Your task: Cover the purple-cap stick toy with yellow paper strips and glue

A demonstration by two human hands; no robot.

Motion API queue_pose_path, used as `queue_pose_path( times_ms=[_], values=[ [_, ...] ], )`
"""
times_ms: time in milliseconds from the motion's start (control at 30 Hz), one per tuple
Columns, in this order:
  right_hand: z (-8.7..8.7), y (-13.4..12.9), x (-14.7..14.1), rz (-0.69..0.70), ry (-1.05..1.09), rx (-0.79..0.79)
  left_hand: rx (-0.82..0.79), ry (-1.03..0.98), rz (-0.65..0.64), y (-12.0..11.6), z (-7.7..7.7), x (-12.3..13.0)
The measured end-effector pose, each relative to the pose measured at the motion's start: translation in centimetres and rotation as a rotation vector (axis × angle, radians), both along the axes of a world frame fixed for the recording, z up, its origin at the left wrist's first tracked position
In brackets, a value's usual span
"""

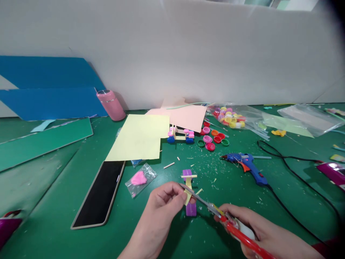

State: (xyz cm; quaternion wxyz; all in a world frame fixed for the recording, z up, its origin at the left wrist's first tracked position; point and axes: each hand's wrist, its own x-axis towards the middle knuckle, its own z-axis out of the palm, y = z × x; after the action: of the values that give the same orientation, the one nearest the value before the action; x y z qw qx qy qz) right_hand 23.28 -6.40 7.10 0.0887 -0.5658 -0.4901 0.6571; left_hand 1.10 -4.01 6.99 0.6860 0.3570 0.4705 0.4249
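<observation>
My left hand (165, 203) is closed in a pinch on a small pale-yellow paper strip (188, 197). My right hand (257, 225) grips a pair of scissors (237, 235) with red handles, their metal blades pointing left across the strip, close to my left fingertips. How far the blades are apart is hard to make out. Around the strip is a small piece with purple blocks (191, 209) at its near and far ends and a thin stick (189, 176) across the far one. Part of it is hidden behind my left fingers and the blades.
A blue glue gun (246, 163) with a black cord lies at right. Beyond are coloured bottle caps (207, 139), a blue-and-pink small model (180, 135), yellow paper (142, 136) and pink paper (185, 117). A phone (98, 196), a bagged pink lump (139, 178) and a pink bottle (111, 105) stand left.
</observation>
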Motion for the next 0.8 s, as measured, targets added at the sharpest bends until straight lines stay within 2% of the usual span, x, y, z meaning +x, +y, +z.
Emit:
queue_pose_path(
  times_ms=[233,600,800],
  values=[
    [0.0,-0.1,-0.4,-0.063,0.119,-0.103,-0.006,0.0,-0.011,0.0,0.1,-0.1],
    [0.6,0.1,-1.0,-0.082,0.113,-0.127,0.007,0.0,-0.019,-0.1,-0.1,-0.1],
    [0.1,0.0,-0.9,-0.095,0.131,-0.129,0.002,-0.016,-0.013,-0.2,0.0,-0.1]
  ],
)
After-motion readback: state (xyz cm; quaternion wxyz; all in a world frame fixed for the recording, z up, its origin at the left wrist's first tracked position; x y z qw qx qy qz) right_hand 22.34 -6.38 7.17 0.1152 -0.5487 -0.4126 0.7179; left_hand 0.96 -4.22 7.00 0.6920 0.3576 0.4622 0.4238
